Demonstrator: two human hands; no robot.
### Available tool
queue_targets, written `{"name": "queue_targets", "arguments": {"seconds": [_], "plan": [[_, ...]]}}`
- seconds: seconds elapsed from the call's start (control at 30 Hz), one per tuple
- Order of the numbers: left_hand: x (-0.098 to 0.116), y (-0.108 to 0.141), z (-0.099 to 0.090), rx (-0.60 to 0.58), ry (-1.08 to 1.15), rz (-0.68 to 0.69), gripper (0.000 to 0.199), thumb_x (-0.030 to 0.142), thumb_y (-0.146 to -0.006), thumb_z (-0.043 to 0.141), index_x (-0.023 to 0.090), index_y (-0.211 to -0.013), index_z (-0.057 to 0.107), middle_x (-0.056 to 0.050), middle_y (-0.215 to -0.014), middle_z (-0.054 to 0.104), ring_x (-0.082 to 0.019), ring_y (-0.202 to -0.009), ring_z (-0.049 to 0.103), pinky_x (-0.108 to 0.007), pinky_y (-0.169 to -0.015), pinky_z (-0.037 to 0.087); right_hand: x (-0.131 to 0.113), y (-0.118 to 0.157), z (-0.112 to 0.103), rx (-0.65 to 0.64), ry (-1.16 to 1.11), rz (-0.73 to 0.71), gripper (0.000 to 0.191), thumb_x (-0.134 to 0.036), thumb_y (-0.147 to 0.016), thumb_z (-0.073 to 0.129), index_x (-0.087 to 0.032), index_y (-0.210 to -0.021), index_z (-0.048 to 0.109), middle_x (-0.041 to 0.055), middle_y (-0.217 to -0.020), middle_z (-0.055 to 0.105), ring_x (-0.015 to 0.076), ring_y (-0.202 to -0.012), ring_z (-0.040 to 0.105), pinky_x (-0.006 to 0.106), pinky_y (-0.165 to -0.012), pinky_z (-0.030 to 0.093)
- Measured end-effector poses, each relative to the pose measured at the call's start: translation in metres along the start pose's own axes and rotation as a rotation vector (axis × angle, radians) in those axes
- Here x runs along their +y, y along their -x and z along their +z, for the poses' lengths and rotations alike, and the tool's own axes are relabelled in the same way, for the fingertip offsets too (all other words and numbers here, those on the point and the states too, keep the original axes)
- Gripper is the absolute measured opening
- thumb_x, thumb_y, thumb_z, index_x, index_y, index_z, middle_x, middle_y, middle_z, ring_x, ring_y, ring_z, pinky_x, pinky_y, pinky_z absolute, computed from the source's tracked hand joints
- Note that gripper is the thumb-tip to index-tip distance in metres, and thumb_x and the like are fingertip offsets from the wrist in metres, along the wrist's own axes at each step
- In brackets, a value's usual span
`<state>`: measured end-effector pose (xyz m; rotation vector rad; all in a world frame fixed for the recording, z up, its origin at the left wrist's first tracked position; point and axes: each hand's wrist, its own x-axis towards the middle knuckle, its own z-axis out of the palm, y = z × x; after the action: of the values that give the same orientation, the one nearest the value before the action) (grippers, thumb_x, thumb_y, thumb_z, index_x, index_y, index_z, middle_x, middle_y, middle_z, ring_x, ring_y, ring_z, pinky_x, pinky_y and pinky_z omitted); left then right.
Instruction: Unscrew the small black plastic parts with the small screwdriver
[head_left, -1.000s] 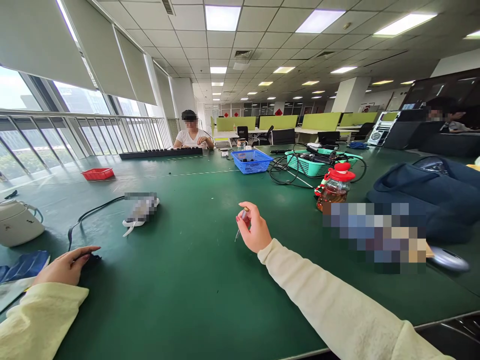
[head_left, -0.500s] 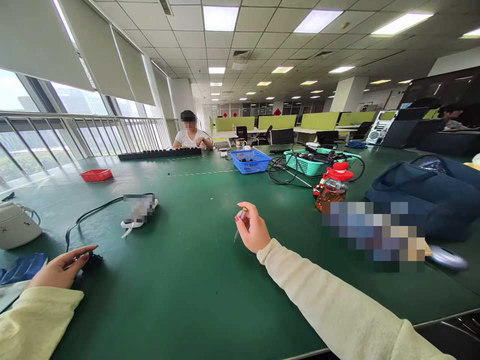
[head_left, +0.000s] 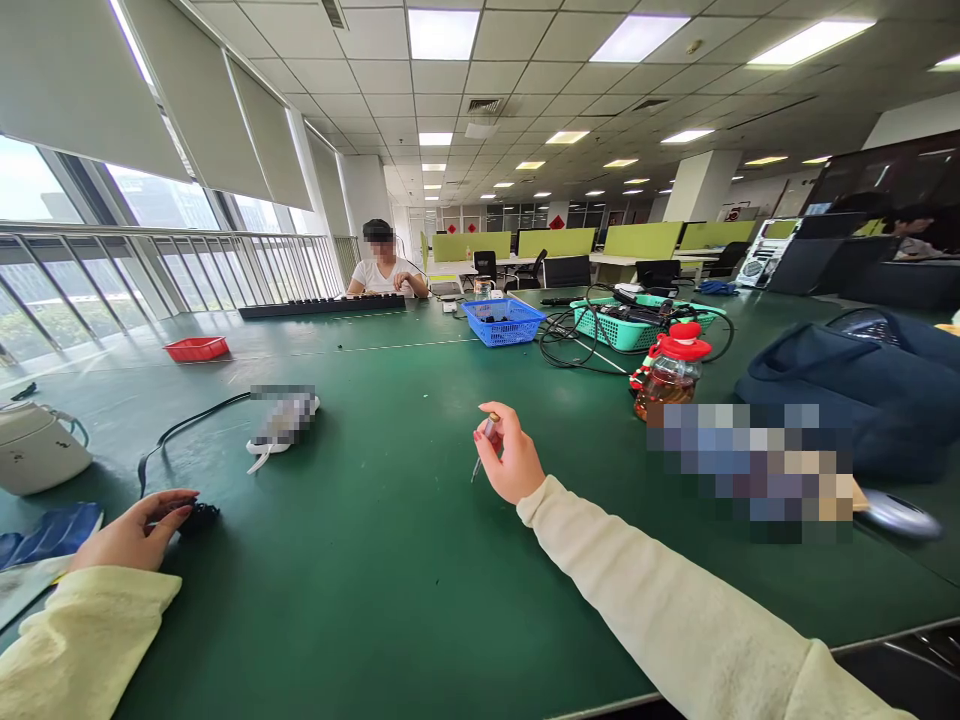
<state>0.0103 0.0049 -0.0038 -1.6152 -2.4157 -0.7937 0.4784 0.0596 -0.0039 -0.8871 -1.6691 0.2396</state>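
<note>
Over the middle of the green table point(head_left: 322, 600), my right hand point(head_left: 514, 460) is closed around a small screwdriver point(head_left: 492, 426). Its thin metal shaft points down and slightly left. At the lower left, my left hand point(head_left: 135, 530) has thumb and fingers closed on a small black object point(head_left: 201, 516) lying on the tabletop; the hand hides part of it, and its kind is unclear. Just left of that hand lies a dark blue cloth-like item point(head_left: 56, 535).
A blurred-out white-edged item point(head_left: 285, 420) with a black strap lies beyond my left hand. Farther back are a red tray point(head_left: 196, 348), a blue basket point(head_left: 504, 325), and a green basket point(head_left: 611, 328) with cables. To the right stand a red-lidded jar point(head_left: 670, 375) and a navy bag point(head_left: 847, 400).
My left hand has shifted slightly right, and its fingers have closed onto the black object, which shows more now. My right hand still holds the screwdriver in nearly the same place.
</note>
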Motion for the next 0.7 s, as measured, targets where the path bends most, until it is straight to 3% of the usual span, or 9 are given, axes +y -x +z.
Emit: {"name": "queue_targets", "arguments": {"seconds": [0.23, 0.47, 0.57, 0.7], "plan": [[0.018, 0.001, -0.012, -0.112, -0.217, -0.045, 0.043, 0.044, -0.089, 0.033, 0.022, -0.112, 0.062, -0.005, -0.099, 0.072, -0.023, -0.086, 0.063, -0.031, -0.070, 0.046, 0.001, 0.000, 0.001, 0.007, 0.000, -0.013, 0.030, -0.020, -0.086, 0.047, -0.022, -0.116, 0.042, 0.0008, -0.077, 0.064, 0.0118, -0.054, 0.058, 0.025, -0.056, 0.051], [0.025, 0.009, -0.006, -0.037, -0.301, 0.084, 0.053, 0.045, -0.093, 0.024, 0.020, -0.119, 0.063, -0.013, -0.122, 0.061, -0.029, -0.105, 0.057, -0.040, -0.084, 0.049, 0.000, -0.001, 0.000, 0.014, 0.000, -0.022, 0.030, -0.020, -0.086, 0.047, -0.022, -0.116, 0.042, 0.0003, -0.076, 0.064, 0.0116, -0.054, 0.059, 0.025, -0.057, 0.051], [0.021, 0.005, -0.004, -0.065, -0.295, 0.093, 0.050, 0.042, -0.093, 0.026, 0.021, -0.119, 0.064, -0.010, -0.123, 0.062, -0.026, -0.105, 0.059, -0.038, -0.089, 0.049, 0.000, 0.000, 0.000, 0.017, 0.004, -0.020, 0.030, -0.020, -0.086, 0.047, -0.022, -0.116, 0.042, 0.0003, -0.076, 0.064, 0.0113, -0.054, 0.058, 0.024, -0.057, 0.050], [0.001, -0.013, 0.003, -0.217, -0.305, 0.058, 0.045, 0.045, -0.090, 0.036, 0.027, -0.120, 0.065, -0.008, -0.118, 0.067, -0.028, -0.099, 0.064, -0.039, -0.082, 0.052, 0.000, -0.001, 0.001, 0.023, 0.012, -0.029, 0.029, -0.021, -0.086, 0.047, -0.022, -0.115, 0.043, 0.0000, -0.075, 0.064, 0.0109, -0.052, 0.057, 0.024, -0.055, 0.050]]}}
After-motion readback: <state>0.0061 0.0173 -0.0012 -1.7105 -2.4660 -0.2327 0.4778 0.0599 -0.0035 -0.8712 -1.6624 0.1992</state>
